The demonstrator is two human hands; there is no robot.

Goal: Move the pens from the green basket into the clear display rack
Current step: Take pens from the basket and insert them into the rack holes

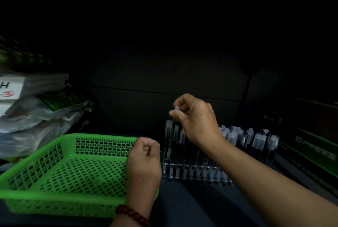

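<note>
The green basket (54, 170) sits at the lower left, and I see no pens inside it. My left hand (144, 159) hovers over its right rim with the fingers curled and nothing in them. To the right stands the clear display rack (197, 173), with several black pens (256, 140) upright in its slots. My right hand (193, 117) is above the rack's left end and pinches the clear cap of one pen (173, 126). That pen stands upright with its lower end down in the rack.
A heap of plastic-wrapped packs (36, 115) and a white box lie at the left behind the basket. Dark green-striped boxes (311, 151) stand at the right of the rack. The background is a dark wall, and the surface is dark.
</note>
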